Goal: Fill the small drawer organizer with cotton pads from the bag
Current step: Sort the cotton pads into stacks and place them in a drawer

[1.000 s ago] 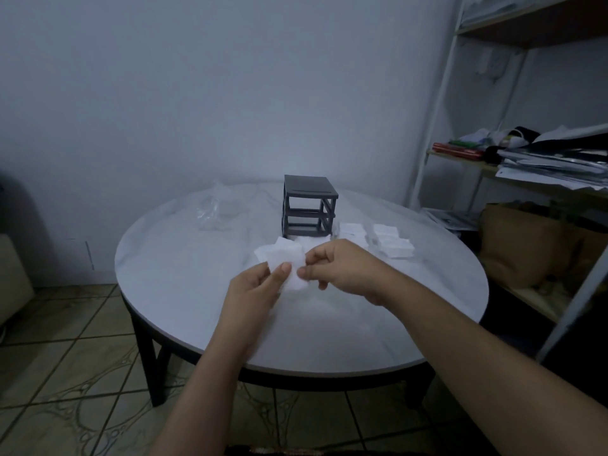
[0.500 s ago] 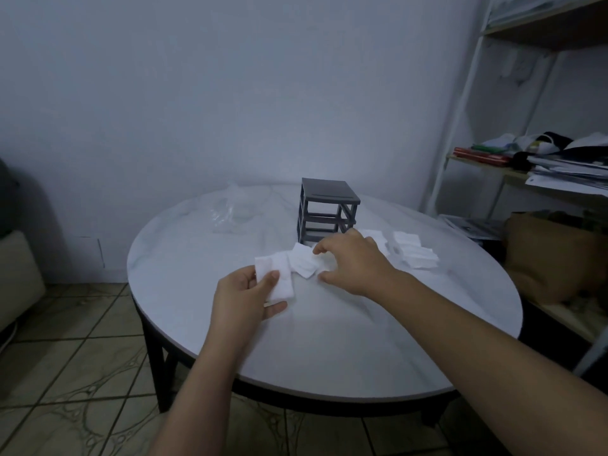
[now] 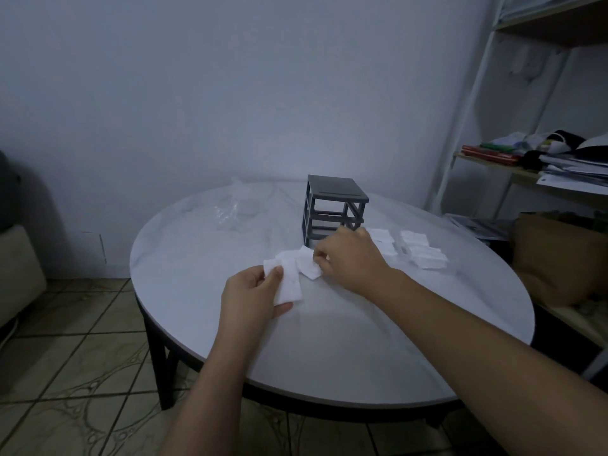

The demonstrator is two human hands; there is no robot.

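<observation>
Now the right hand has reached away, fingers pinching a loose pad; the left hand still clamps its held pad.

Dim, bluish cast; soft focus, wide-angle edge bend.

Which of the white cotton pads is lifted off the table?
The pad held in the left hand, nearest the camera. The loose pads the right hand pinches and the stacks right of the organizer all lie on the table.
</observation>
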